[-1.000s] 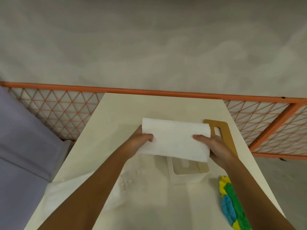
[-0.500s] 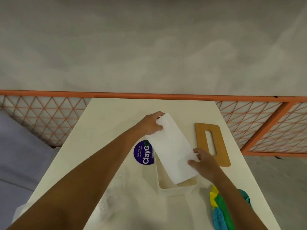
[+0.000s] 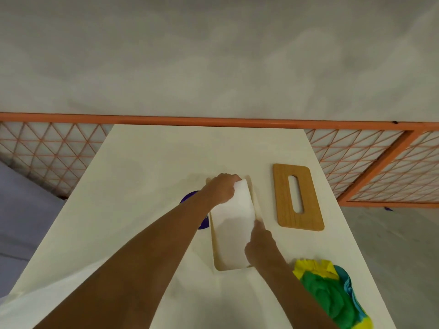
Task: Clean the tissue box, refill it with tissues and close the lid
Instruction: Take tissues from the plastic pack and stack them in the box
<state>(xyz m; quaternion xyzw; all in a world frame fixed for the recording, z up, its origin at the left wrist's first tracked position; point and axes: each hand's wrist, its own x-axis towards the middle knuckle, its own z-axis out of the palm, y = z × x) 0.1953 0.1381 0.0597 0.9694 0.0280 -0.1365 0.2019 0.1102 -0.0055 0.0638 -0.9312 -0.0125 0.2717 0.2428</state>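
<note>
Cream table (image 3: pixel 142 186) by orange fencing (image 3: pixel 213 119): left fingers (image 3: pixel 231 180) and right fingers (image 3: pixel 259 227) grip tissues (image 3: pixel 234 224).

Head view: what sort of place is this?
Likely a fenced-off indoor recording bay, not a home: a plain cream table by an orange mesh barrier, with bare grey floor around.

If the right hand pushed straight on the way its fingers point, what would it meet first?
Probably the tissue box, its right wall: fingers of the right hand point away between the tissue stack and that wall. Depth is unclear.
</note>
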